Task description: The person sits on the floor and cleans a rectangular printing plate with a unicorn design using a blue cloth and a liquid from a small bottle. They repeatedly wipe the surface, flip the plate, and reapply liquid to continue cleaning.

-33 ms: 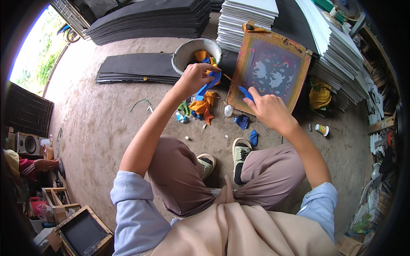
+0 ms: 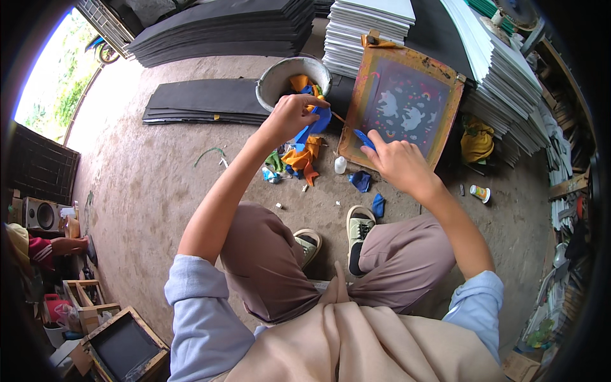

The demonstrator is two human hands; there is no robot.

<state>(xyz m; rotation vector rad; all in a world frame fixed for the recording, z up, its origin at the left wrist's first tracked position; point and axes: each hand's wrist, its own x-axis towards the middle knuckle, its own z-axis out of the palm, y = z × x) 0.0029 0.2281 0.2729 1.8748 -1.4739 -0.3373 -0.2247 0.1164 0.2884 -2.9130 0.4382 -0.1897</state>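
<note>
My left hand [image 2: 293, 118] is closed, pinching a strip of blue cloth [image 2: 313, 127] that hangs down in front of the bucket. Orange, blue and green rags [image 2: 299, 156] lie crumpled on the floor below it. In my right hand [image 2: 401, 164] is a slim blue-handled tool [image 2: 365, 139], its exact kind unclear, pointing up and left. This hand is in front of the lower edge of a wooden-framed printing screen [image 2: 407, 83] with pale animal shapes. A grey bucket [image 2: 267, 86] holding more coloured cloth stands beyond my left hand. A small white bottle [image 2: 340, 165] stands between the hands.
Stacks of black sheets [image 2: 219, 32] and white sheets [image 2: 366, 35] stand at the back. Blue scraps [image 2: 360, 181], a small cup [image 2: 480, 193] and a yellow cloth bundle [image 2: 476, 140] are on the floor. At far left are a speaker [image 2: 42, 215] and another person's leg [image 2: 69, 246].
The blue tool in my right hand has shifted very slightly left. The blue cloth at my left hand has moved a little; otherwise the scene looks the same.
</note>
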